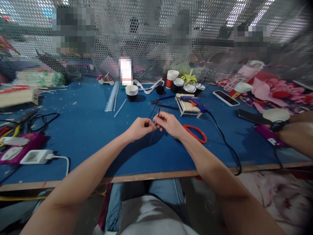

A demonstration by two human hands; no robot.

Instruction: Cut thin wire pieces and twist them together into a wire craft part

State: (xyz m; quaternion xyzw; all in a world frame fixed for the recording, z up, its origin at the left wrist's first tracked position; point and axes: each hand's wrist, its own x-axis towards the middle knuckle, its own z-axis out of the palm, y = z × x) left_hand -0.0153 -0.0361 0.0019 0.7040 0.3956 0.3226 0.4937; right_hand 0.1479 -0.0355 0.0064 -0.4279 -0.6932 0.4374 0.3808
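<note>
My left hand (141, 128) and my right hand (169, 124) meet above the middle of the blue table, fingertips pinched close together. Between them runs a thin black wire (158, 113); one end sticks up past my right fingers, and a thin strand hangs below my left fingertips. Its exact shape inside the fingers is hidden. Just beyond my hands lie dark-jawed pliers (155, 102). Red-handled scissors (198, 134) rest partly behind my right wrist. A paper cup with a black lower half (131, 94) stands farther back.
A blue glue gun (195, 100) lies on a small wooden rack (187, 106), its cord trailing right. Clear glue sticks (112, 98), cups with black wire handles (189, 87) and a white phone (226, 98) are behind. Purple power strips flank me; another person's arm (298, 133) reaches in from the right.
</note>
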